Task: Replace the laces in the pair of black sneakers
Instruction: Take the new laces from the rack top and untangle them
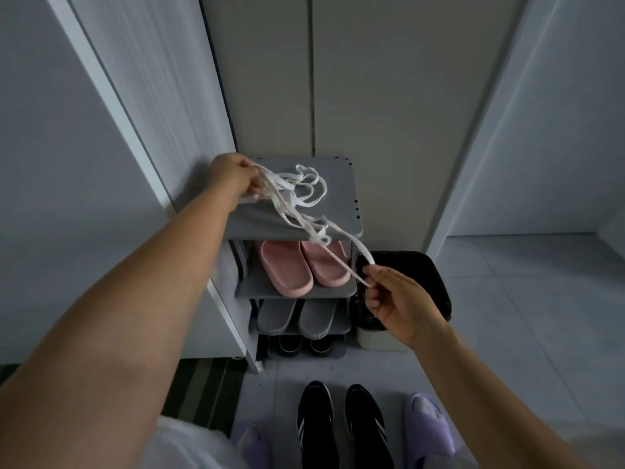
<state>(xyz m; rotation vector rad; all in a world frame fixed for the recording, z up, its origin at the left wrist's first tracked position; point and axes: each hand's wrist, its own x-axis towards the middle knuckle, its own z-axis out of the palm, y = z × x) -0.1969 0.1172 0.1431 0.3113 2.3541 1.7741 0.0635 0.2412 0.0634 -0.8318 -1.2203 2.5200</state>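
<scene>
While the left hand (233, 179) grips the tangled laces (304, 201), the right hand (395, 302) pinches one end, seemingly to separate them

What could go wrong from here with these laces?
The white laces are bunched in loops between the left hand and the right hand; pulling the pinched end could tighten them into a knot. That end is held over the lined bin, so a slip might drop it in.

The person wears a white garment (189, 446) and lilac slippers (431, 423), forearms (128, 299) bare.
</scene>
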